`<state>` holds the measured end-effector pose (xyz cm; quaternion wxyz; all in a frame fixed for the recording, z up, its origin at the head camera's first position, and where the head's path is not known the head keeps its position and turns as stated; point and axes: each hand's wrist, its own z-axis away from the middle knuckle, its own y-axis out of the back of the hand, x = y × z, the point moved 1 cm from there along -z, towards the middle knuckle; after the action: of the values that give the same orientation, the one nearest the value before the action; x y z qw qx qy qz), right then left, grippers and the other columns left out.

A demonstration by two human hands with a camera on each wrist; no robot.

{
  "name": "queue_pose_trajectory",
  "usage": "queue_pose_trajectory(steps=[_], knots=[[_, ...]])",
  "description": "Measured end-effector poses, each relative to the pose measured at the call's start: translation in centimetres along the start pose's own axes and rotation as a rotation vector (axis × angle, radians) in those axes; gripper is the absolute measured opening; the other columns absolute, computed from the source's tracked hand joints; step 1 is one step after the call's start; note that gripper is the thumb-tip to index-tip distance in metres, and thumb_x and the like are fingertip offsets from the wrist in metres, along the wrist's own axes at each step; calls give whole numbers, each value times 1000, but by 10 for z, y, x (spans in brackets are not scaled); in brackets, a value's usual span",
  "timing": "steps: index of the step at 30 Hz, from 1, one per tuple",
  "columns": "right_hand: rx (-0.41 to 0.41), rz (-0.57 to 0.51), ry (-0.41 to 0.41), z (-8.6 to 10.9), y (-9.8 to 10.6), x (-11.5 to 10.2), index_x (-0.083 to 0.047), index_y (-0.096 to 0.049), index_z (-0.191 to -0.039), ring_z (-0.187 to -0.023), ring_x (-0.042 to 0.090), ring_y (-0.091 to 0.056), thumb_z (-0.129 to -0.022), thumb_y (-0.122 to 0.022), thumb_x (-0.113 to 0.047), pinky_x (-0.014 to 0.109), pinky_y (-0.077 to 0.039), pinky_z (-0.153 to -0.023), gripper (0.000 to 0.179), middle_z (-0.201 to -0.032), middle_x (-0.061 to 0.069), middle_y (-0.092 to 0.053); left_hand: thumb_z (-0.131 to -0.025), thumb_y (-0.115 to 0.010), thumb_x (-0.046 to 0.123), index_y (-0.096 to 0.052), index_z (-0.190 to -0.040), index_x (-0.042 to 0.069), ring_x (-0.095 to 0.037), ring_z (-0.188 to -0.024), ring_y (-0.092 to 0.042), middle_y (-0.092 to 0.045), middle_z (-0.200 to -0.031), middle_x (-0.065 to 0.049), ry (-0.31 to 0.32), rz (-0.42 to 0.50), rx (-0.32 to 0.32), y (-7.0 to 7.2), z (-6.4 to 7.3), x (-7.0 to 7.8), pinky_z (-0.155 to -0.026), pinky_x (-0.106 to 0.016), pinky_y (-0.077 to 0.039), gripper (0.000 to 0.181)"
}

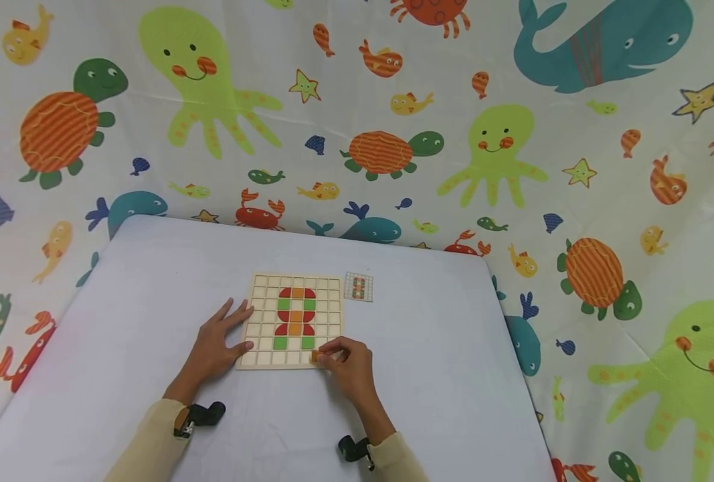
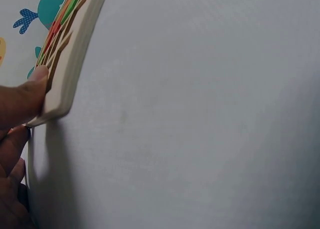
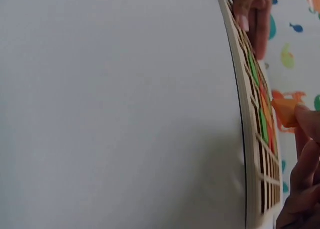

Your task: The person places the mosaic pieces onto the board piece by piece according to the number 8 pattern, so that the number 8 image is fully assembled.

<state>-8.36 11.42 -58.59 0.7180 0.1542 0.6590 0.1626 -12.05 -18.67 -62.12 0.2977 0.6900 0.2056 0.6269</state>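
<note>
A light wooden grid board [image 1: 260, 360] lies on the white table, holding red, green and orange tiles in its middle columns. My right hand [image 1: 352, 368] pinches an orange tile [image 1: 316, 357] between thumb and fingers over the board's lower right part. In the right wrist view that orange tile [image 3: 286, 112] is raised above the grid. My left hand [image 1: 215, 341] rests at the board's left side with its fingers spread. Its thumb [image 2: 37, 84] touches the board's edge in the left wrist view.
A small pattern card [image 1: 359, 286] with a gridded coloured figure lies just right of the board's top corner. White cloth covers the table [image 1: 441, 375]. Behind it hangs a curtain [image 1: 344, 80] printed with sea animals. Dark wrist cameras [image 1: 207, 414] sit on both forearms.
</note>
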Motion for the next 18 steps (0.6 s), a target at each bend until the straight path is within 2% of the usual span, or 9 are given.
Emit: queue_pose_trajectory(steps=[5,9,18], knots=[[-11,5,-31,-4,-25,-12,-24,-83,-91,-66,8,-54,-87,-89,-19,19,-43,-52,9,-83,-10,-74,-86,-86,14,-52,-156,8,-53,-160,-23,-41,-168,-21,0,-1,3,1,0,0,-121,-80,-23,78],[7,70,-59,-6,-40,-15,-26,-84,-89,-72,7,-57,-86,-89,-19,19,-45,-57,9,-81,-14,-72,-86,-85,14,-53,-156,8,-53,-159,-24,-41,-168,-21,2,-5,1,0,1,0,-121,-80,-23,77],[53,276,5,-7,-51,-17,-24,-83,-88,-76,1,-54,-87,-89,-22,22,-42,-65,7,-79,-15,-71,-86,-86,14,-53,-156,9,-52,-160,-24,-42,-168,-20,2,-6,6,-1,0,-1,-121,-79,-24,78]])
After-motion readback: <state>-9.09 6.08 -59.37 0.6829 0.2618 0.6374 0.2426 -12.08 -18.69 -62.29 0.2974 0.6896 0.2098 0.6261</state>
